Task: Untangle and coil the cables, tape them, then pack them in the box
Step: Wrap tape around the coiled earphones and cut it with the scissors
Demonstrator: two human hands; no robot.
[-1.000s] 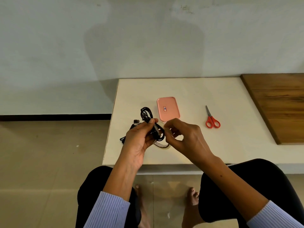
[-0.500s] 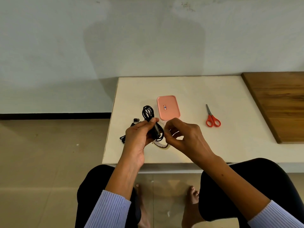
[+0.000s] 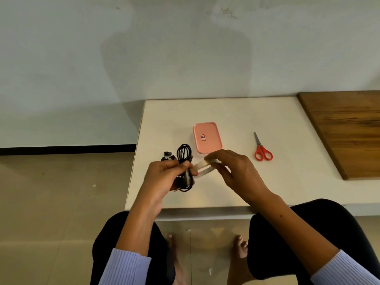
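My left hand (image 3: 164, 177) grips a coiled black cable (image 3: 184, 155) around its middle, loops sticking out above and below my fingers. My right hand (image 3: 236, 171) holds a roll of clear tape (image 3: 211, 162) just right of the coil. A strip of tape (image 3: 200, 167) stretches from the roll to the cable near my left thumb. A pink closed box (image 3: 207, 137) lies on the white table (image 3: 226, 112) just beyond my hands. Another black cable with earbuds (image 3: 167, 154) lies on the table behind my left hand, partly hidden.
Red-handled scissors (image 3: 262, 150) lie to the right of the box. A brown wooden board (image 3: 349, 130) covers the table's right side. The table's left edge (image 3: 135, 161) drops to a tiled floor. My knees sit below the front edge.
My right hand has pulled to the right away from the coil, drawing a strip of tape out between roll and cable. My left hand holds the coil a little higher.
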